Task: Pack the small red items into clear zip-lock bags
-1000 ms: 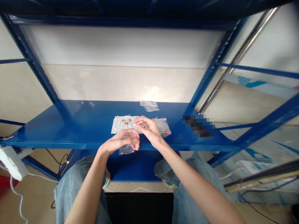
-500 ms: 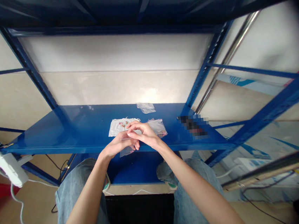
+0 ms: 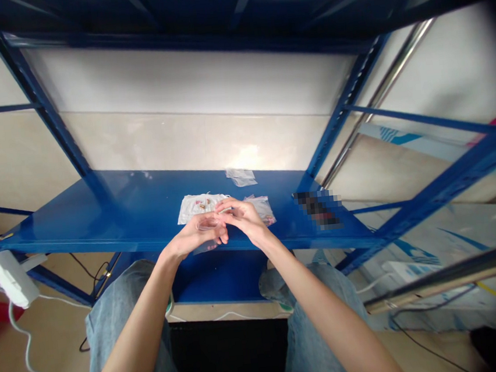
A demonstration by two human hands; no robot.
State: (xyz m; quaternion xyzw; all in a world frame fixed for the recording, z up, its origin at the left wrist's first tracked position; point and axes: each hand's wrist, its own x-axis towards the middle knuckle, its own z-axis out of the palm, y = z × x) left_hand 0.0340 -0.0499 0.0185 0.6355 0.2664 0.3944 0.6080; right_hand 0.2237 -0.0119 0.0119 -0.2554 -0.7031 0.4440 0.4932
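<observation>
From here I read the left hand [image 3: 197, 233] curled palm-up and the right hand [image 3: 245, 218] closed over it, the fingers [image 3: 228, 206] of both meeting just above the front edge of the shelf [image 3: 58, 222]. A clear bag [image 3: 203, 247] shows under the left hand, nearer it than the right – too hidden for me to read its long axis. Whether either hand grips it, or something smaller, I cannot tell. Just beyond the fingers lies a white packet [image 3: 197, 208], its long side running along the shelf; to their right, a second bag [image 3: 261, 209]; farther back, a third bag [image 3: 240, 177]. Behind stands a pale wall [image 3: 182, 139]; below are jeans [image 3: 112, 327] and a power strip [image 3: 9, 279]
</observation>
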